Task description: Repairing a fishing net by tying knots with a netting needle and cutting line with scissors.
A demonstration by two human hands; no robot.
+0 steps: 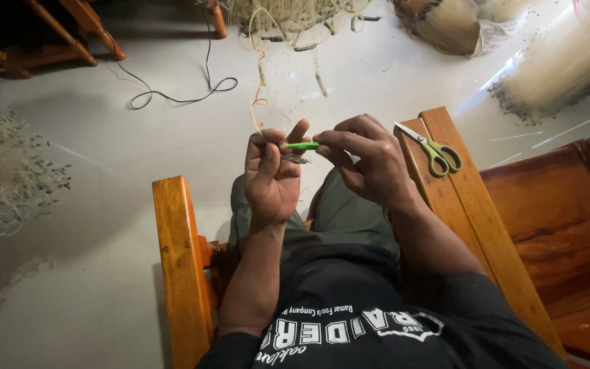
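My left hand (272,172) is raised over my lap and pinches a thin pale cord (259,82) that runs up toward a tangled net pile on the floor. A small dark metal piece (296,158) shows at its fingertips. My right hand (367,157) holds a small bright green tool (301,145) by one end, its tip meeting the left hand's fingers. Both hands are close together, nearly touching.
Green-handled scissors (433,152) lie on the right wooden armrest (459,205). A left armrest (175,253) flanks my lap. Net piles lie at the far left (5,171), top centre (288,14) and top right (568,55). A black cable (179,96) loops on the pale floor.
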